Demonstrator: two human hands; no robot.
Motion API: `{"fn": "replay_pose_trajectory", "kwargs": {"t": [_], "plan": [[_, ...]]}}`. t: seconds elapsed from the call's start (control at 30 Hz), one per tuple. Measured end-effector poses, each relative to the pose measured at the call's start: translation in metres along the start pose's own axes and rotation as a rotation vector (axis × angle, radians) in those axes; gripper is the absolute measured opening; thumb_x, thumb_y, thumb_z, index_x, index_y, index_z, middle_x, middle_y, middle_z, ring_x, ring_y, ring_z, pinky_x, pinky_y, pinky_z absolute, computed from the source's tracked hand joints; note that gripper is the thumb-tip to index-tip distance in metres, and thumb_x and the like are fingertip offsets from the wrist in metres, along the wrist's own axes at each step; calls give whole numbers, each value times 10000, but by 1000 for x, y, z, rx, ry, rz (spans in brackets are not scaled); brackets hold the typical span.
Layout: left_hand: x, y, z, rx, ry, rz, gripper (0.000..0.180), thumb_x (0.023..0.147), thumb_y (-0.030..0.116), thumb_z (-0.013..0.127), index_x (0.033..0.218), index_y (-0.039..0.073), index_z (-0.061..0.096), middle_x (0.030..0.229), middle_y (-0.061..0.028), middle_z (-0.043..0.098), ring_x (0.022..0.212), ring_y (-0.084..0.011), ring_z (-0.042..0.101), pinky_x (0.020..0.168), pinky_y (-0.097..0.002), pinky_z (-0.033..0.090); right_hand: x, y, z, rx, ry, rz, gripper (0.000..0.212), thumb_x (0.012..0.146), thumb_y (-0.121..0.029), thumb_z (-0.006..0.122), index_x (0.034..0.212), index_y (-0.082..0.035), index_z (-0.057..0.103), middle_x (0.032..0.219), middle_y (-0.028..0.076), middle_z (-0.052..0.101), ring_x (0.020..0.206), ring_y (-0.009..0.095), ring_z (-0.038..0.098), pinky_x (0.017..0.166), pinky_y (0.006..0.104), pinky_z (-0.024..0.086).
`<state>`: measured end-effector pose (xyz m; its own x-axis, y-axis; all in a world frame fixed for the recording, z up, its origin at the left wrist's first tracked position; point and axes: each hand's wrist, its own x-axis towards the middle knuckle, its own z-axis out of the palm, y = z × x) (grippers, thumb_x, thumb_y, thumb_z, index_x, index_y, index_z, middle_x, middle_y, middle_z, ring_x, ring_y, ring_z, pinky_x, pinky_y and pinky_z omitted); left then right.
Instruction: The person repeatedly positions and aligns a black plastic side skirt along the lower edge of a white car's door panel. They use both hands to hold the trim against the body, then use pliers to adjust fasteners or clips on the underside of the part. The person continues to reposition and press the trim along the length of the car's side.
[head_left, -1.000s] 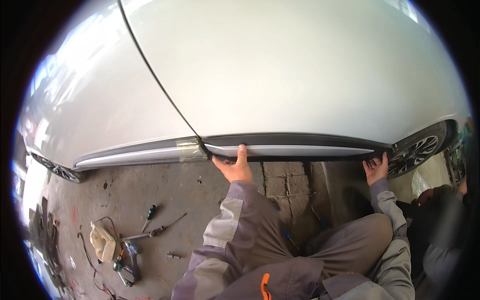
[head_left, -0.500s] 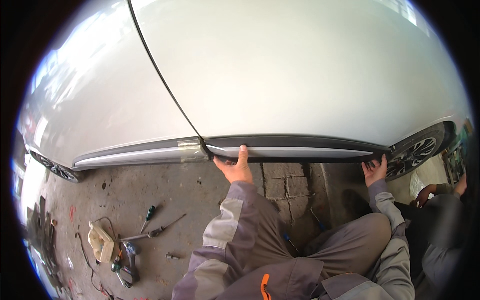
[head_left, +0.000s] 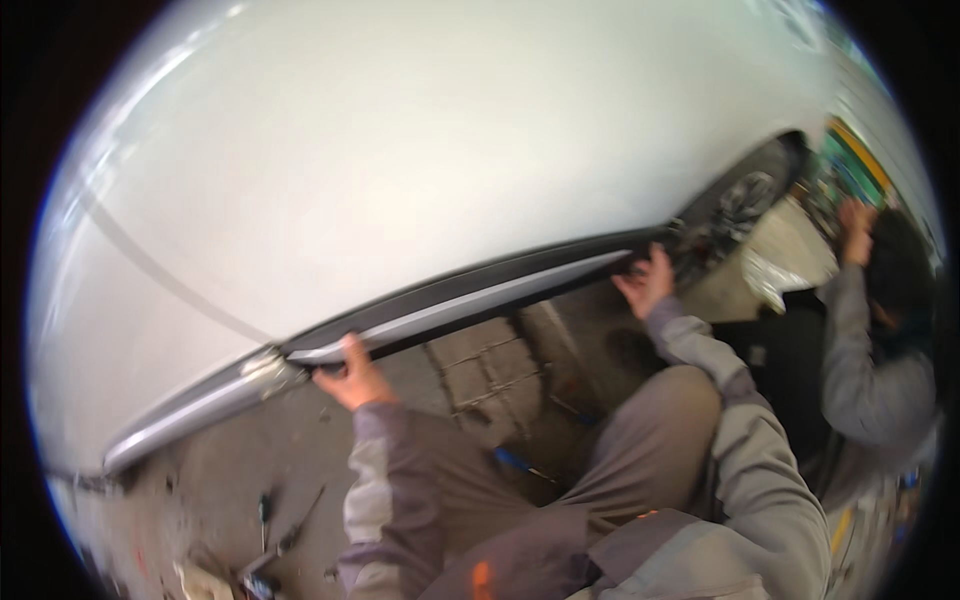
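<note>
A long black door moulding (head_left: 480, 297) with a silver stripe runs along the bottom of a pale car door (head_left: 450, 150). My left hand (head_left: 358, 380) grips its left end, thumb up on the front face and fingers curled under the lower edge. Near the wheel, my right hand (head_left: 650, 285) holds the other end, its fingertips partly hidden behind the moulding. Left of my left hand, a matching moulding (head_left: 190, 415) continues along the neighbouring door, with tape (head_left: 272, 372) at its end beside the door gap.
To my right crouches another person (head_left: 880, 370) with a raised hand, beside a clear plastic sheet (head_left: 790, 255) and the car wheel (head_left: 750, 195). A blue-handled screwdriver (head_left: 520, 463) lies between my legs. More tools, including a green-handled screwdriver (head_left: 264, 515), lie on the floor at lower left.
My view has turned toward the right, tilting the car's lower edge and bringing more of the other person into sight. Both hands keep their places on the moulding.
</note>
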<state>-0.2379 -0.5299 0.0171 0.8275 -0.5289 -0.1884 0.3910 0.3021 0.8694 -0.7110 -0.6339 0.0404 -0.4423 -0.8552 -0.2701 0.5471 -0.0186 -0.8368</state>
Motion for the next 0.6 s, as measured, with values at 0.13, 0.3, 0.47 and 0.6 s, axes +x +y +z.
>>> {"fn": "replay_pose_trajectory", "kwargs": {"t": [0.13,0.3,0.47,0.6], "plan": [[-6,8,-1,121,31,-73,1069,815,591,797,1579,135,204,1402,-85,498,1158,-255,536,841,-435,469,7,5,-1,58,21,48,809,852,-622,708,1362,-64,418,1374,178,379,1214,379,439,1010,593,492],[-7,11,-4,-38,-75,-163,926,794,823,621,1401,129,528,1338,-51,573,1171,-213,528,963,-396,395,10,8,-13,213,-152,64,821,900,-714,551,1306,-3,486,1469,234,368,1338,409,404,1081,563,438],[-17,15,-10,-228,-121,-127,850,807,828,553,1368,190,568,1385,-78,576,1203,-256,563,982,-444,450,-7,5,-35,378,-162,62,727,921,-721,489,1043,-24,656,1208,227,648,1171,373,601,1058,532,455],[-30,24,-27,-436,-261,-121,717,848,692,572,1319,153,624,1280,-103,661,1155,-313,635,937,-500,515,-23,-4,-46,432,-234,90,608,946,-599,520,1050,-20,670,1217,248,673,1150,379,621,1065,501,460]]}}
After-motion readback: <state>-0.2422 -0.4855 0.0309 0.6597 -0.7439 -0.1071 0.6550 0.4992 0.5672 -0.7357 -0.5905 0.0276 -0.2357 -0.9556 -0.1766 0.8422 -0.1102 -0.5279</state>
